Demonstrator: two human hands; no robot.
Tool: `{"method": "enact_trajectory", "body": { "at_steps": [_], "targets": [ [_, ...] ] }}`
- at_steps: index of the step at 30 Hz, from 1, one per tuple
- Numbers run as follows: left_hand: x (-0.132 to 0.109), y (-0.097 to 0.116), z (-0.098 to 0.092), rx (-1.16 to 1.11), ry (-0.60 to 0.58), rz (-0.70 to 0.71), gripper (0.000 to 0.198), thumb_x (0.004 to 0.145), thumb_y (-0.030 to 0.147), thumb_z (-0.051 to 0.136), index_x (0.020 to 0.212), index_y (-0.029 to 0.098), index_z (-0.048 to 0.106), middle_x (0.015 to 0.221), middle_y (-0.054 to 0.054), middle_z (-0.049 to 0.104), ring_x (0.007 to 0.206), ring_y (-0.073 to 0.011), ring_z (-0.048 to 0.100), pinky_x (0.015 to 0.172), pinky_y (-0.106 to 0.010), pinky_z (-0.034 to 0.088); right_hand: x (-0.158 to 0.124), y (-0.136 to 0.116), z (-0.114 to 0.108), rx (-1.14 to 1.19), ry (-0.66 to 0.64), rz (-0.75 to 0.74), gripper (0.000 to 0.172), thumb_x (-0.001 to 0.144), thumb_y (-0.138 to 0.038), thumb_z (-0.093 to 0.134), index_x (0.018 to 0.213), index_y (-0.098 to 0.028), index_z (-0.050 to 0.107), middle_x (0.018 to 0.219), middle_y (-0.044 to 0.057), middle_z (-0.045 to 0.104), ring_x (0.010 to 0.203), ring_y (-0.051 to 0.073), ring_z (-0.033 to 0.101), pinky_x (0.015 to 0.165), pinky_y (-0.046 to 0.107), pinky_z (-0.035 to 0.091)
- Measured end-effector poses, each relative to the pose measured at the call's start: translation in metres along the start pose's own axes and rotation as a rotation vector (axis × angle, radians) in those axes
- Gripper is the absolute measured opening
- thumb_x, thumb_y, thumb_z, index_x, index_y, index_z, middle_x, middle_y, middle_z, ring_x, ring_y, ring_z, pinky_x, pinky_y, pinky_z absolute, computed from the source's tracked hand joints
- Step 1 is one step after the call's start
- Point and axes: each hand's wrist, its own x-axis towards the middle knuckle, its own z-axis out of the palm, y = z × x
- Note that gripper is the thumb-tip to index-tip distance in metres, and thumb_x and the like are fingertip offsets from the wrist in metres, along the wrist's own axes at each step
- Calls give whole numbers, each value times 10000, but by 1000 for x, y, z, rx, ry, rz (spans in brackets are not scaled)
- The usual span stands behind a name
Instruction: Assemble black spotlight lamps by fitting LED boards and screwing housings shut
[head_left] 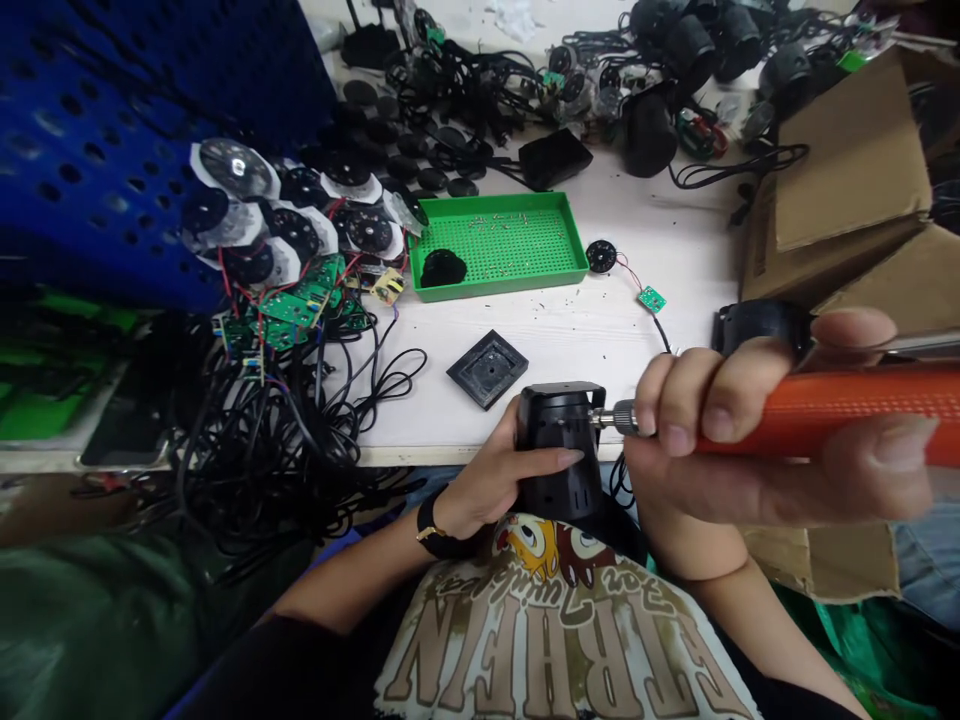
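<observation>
My left hand (499, 475) is wrapped round a black plastic lamp housing (559, 470) with slots in its side and a bracket at its top, held at the table's front edge. An orange electric screwdriver (840, 405) lies in my right hand (720, 420), fingers closed round its body. Its bit points left and meets the side of the housing near the bracket; the screw itself is too small to make out. Just beyond the housing a square black block with a recess (489, 370) rests on the table.
A green perforated tray (499, 290) holds small screws and a black piece. LED discs with wires and green boards (296, 305) pile up at left, above tangled black cables (300, 420). A single LED disc (601, 256) lies right of the tray. An open cardboard box (851, 170) stands at right.
</observation>
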Motion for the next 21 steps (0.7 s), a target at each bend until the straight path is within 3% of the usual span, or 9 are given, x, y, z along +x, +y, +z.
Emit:
{"method": "enact_trajectory", "body": {
  "at_steps": [4,7,21],
  "targets": [
    [2,-3,3,-34,-12,-10,565,585,187,961,1050,203,642,966,6,693,955,-192,632,878,-336,495,-4,19,8,-54,9,-19,236,921,-522,607,1066,-349,674,542,-99,330,343,106,352,381,288,456],
    [3,-4,2,-72,-33,-16,566,576,196,964,1041,204,641,953,13,688,932,-182,627,865,-335,493,-6,27,12,-11,28,-52,194,934,-466,597,1086,-364,662,556,-93,343,346,101,349,369,271,435],
    [0,-1,3,-81,-45,-4,565,599,214,952,1050,201,611,963,11,662,922,-171,604,855,-333,482,-5,29,0,33,-149,-49,221,915,-422,626,1103,-309,653,537,-98,428,368,111,435,401,289,463]
  ]
}}
